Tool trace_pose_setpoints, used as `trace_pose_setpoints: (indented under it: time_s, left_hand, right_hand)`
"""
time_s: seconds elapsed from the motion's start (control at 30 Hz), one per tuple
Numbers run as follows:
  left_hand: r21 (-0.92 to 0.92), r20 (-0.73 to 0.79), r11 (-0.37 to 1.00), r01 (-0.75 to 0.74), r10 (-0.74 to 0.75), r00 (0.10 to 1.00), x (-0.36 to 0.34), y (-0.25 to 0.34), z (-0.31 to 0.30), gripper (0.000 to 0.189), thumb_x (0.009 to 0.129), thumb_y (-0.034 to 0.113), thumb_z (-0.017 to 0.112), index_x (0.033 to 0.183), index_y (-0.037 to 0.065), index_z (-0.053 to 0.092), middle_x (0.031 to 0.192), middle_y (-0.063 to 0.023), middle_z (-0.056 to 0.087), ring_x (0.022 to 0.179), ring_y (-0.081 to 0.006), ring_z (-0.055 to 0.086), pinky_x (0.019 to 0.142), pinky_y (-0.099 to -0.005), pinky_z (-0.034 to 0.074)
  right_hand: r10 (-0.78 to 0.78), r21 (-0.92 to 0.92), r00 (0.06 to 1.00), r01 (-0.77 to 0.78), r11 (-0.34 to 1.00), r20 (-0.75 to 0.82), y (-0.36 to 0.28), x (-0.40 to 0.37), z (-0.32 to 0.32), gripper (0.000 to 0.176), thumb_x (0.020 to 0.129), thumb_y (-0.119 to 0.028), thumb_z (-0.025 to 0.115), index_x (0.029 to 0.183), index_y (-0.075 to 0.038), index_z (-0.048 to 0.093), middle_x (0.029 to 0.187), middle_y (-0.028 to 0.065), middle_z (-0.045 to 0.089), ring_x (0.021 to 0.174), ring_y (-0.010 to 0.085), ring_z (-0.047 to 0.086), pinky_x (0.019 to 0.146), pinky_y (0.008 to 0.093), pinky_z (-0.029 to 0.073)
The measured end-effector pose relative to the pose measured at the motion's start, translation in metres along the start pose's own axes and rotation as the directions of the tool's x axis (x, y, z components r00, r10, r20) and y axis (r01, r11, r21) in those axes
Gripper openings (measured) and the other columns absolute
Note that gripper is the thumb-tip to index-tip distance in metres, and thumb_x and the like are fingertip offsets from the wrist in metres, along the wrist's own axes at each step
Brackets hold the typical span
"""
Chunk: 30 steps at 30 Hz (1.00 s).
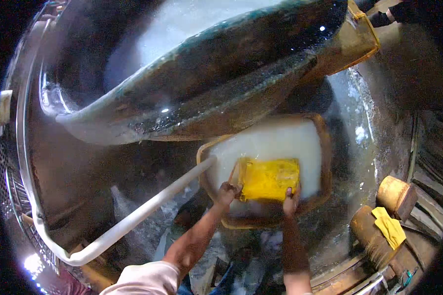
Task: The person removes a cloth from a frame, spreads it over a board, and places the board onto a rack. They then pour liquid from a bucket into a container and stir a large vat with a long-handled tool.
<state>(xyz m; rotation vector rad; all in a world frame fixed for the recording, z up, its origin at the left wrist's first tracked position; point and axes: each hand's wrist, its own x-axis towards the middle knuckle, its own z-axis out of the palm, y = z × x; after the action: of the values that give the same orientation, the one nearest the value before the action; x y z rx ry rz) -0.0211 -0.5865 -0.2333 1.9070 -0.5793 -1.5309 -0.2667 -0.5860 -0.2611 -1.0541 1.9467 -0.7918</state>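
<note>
A yellow plastic container, box-shaped like a cut jerrycan, is held over a large tub of whitish, cloudy liquid. My left hand is closed at the container's left side, where a thin brownish handle or stick rises beside it. On the near right corner, my right hand grips the container, thumb on its face. Its opening and what is inside it are hidden from me.
A white pipe runs from the lower left into the tub. Beyond it a big dark curved vessel spans the view, with steam behind. At right lie a rusty can, a yellow cloth and wooden planks. Another person's dark sleeve shows top right.
</note>
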Motion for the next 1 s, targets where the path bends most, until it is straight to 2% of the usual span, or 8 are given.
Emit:
trace_pose_setpoints:
  time_s: [0.1, 0.23, 0.6, 0.67, 0.7, 0.83, 0.93, 1.0]
  left_hand:
    - [0.024, 0.029, 0.997, -0.075, 0.074, 0.997, -0.011, 0.014, -0.011, 0.02, 0.079, 0.022, 0.062, 0.077, 0.007, 0.05, 0.066, -0.0015, 0.051, 0.065, -0.0137, 0.051, 0.057, -0.0349, 0.042]
    - [0.263, 0.091, 0.965, 0.018, -0.044, 0.995, -0.042, 0.048, 0.004, 0.021, 0.074, 0.018, 0.062, 0.08, 0.004, 0.048, 0.069, -0.0046, 0.052, 0.07, -0.0154, 0.049, 0.065, -0.0308, 0.042]
    - [0.658, 0.413, 0.685, -0.314, 0.02, 0.91, -0.174, 0.182, 0.06, 0.037, 0.066, 0.023, 0.063, 0.095, 0.001, 0.055, 0.08, -0.0172, 0.06, 0.075, -0.0316, 0.058, 0.067, -0.0386, 0.046]
    - [0.676, 0.454, 0.688, -0.262, -0.109, 0.884, -0.199, 0.223, 0.054, 0.04, 0.067, 0.03, 0.057, 0.094, 0.002, 0.062, 0.088, -0.0229, 0.062, 0.085, -0.0344, 0.061, 0.071, -0.0408, 0.047]
    - [0.666, 0.452, 0.691, -0.282, -0.074, 0.889, -0.219, 0.247, 0.051, 0.037, 0.067, 0.031, 0.057, 0.089, 0.002, 0.063, 0.086, -0.0231, 0.062, 0.084, -0.035, 0.061, 0.071, -0.0409, 0.048]
    - [0.638, 0.473, 0.655, -0.404, 0.08, 0.877, -0.301, 0.354, 0.037, 0.033, 0.065, 0.029, 0.056, 0.079, -0.002, 0.06, 0.08, -0.0225, 0.061, 0.074, -0.0347, 0.059, 0.068, -0.0412, 0.046]
    - [0.478, 0.756, 0.323, -0.817, 0.322, 0.57, -0.35, 0.438, 0.01, 0.037, 0.073, 0.033, 0.048, 0.075, -0.002, 0.058, 0.073, -0.0199, 0.059, 0.074, -0.0341, 0.058, 0.068, -0.0409, 0.044]
    - [0.437, 0.605, 0.66, -0.611, 0.286, 0.743, -0.384, 0.493, -0.005, 0.041, 0.078, 0.039, 0.043, 0.078, 0.002, 0.06, 0.072, -0.0241, 0.06, 0.071, -0.0367, 0.059, 0.064, -0.0439, 0.045]
  right_hand:
    - [0.305, 0.084, 0.952, -0.301, 0.95, -0.03, 0.111, 0.01, 0.013, 0.063, 0.087, -0.029, 0.055, 0.137, -0.004, 0.025, 0.138, 0.0132, 0.031, 0.125, 0.028, 0.032, 0.103, 0.039, 0.028]
    - [0.464, 0.229, 0.883, -0.466, 0.855, 0.066, 0.064, -0.001, 0.006, 0.055, 0.087, -0.029, 0.052, 0.131, -0.006, 0.031, 0.131, 0.0115, 0.036, 0.117, 0.0271, 0.037, 0.097, 0.0406, 0.032]
    - [0.28, 0.5, 0.845, -0.503, 0.705, 0.455, -0.064, -0.141, -0.1, 0.036, 0.087, -0.031, 0.046, 0.116, -0.009, 0.045, 0.111, 0.0069, 0.05, 0.094, 0.0249, 0.052, 0.08, 0.0451, 0.044]
    - [0.3, 0.625, 0.82, -0.568, 0.535, 0.488, -0.091, -0.164, -0.122, 0.034, 0.087, -0.031, 0.045, 0.113, -0.01, 0.048, 0.107, 0.006, 0.053, 0.09, 0.0244, 0.054, 0.077, 0.0459, 0.047]
    - [0.447, 0.743, 0.706, -0.658, 0.124, 0.55, -0.109, -0.172, -0.131, 0.032, 0.086, -0.033, 0.046, 0.11, -0.012, 0.049, 0.104, 0.0052, 0.053, 0.091, 0.0256, 0.054, 0.077, 0.0479, 0.046]
    - [0.557, 0.804, 0.683, -0.592, 0.045, 0.472, -0.144, -0.209, -0.169, 0.034, 0.082, -0.039, 0.048, 0.107, -0.016, 0.049, 0.101, 0.0032, 0.051, 0.096, 0.0294, 0.051, 0.078, 0.0516, 0.042]
    - [0.48, 0.766, 0.697, -0.638, 0.075, 0.533, -0.17, -0.213, -0.175, 0.041, 0.082, -0.047, 0.044, 0.106, -0.015, 0.051, 0.099, 0.0062, 0.052, 0.089, 0.0283, 0.051, 0.081, 0.052, 0.038]
    - [0.414, 0.801, 0.722, -0.598, -0.03, 0.555, -0.181, -0.206, -0.164, 0.057, 0.077, -0.056, 0.047, 0.113, -0.013, 0.05, 0.118, 0.0097, 0.052, 0.108, 0.0307, 0.049, 0.082, 0.0582, 0.038]
